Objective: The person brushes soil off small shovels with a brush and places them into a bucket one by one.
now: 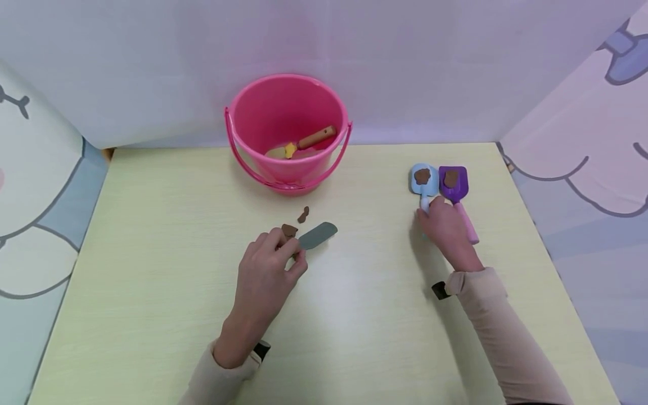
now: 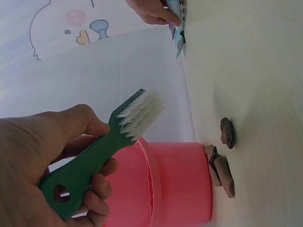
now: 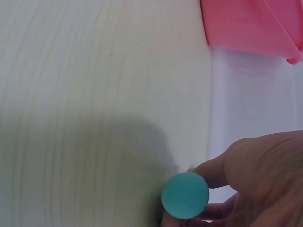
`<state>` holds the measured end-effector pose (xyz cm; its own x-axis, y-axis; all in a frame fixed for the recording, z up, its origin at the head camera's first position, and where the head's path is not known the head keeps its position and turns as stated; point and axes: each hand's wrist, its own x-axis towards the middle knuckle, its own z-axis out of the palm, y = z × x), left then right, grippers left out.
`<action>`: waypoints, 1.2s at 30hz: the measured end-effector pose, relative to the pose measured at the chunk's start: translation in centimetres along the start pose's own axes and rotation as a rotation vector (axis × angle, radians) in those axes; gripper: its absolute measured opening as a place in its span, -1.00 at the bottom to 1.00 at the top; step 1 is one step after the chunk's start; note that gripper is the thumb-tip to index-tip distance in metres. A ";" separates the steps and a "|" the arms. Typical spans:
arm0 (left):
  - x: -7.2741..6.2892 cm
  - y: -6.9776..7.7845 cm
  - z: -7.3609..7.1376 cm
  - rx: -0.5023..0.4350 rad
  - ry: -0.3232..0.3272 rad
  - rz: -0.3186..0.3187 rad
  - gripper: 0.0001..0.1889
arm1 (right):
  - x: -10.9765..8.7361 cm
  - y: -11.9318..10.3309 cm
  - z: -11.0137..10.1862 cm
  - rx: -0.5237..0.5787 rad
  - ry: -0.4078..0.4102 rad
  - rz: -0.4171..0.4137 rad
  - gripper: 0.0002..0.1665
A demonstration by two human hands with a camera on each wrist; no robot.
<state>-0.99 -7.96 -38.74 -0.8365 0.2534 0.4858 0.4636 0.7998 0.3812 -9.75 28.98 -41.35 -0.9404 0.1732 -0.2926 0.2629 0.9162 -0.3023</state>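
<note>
My left hand [image 1: 265, 278] grips a green brush [image 2: 78, 172] by its handle. Its white bristles [image 2: 142, 113] show in the left wrist view, while the head view shows the brush's green back, close above the tabletop. Brown pieces [image 2: 228, 132] lie on the table near the brush. Over at the right, my right hand [image 1: 448, 228] holds a light blue toy shovel [image 1: 425, 190] by its handle, whose round turquoise end [image 3: 185, 195] faces the right wrist camera. A brown piece [image 1: 422, 176] rests on that shovel's blade.
A pink bucket [image 1: 291, 174] stands at the back of the table [image 1: 152, 253], its handle hanging down in front. Inside leans a tool with a wooden handle [image 1: 316, 137]. Beside the blue shovel lies a purple shovel [image 1: 459, 191] with a pink handle, bearing another brown piece [image 1: 450, 179].
</note>
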 end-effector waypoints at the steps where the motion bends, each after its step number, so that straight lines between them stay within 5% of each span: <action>1: 0.0 0.0 0.0 0.000 0.000 0.000 -0.88 | 0.0 0.1 0.0 0.000 0.005 -0.004 -0.43; 9: 0.0 0.3 0.1 -0.011 -0.009 -0.002 -0.88 | -0.4 0.2 0.2 0.006 0.079 -0.100 -0.56; 15: 0.2 0.5 0.2 -0.023 -0.019 -0.004 -0.87 | -1.3 -0.4 0.0 -0.094 0.144 -0.204 -0.61; 25: 0.6 0.9 0.2 -0.039 -0.022 0.007 -0.88 | -2.7 -1.3 0.2 -0.075 0.097 -0.252 -0.59; 36: 1.0 1.2 0.2 -0.029 -0.029 0.024 -0.88 | -3.3 -1.1 0.5 -0.284 0.257 -0.456 -0.70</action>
<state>-1.36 -6.63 -37.94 -0.8329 0.2888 0.4722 0.4919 0.7772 0.3924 -6.81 27.18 -40.54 -0.9762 -0.2109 0.0497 -0.2144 0.9734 -0.0811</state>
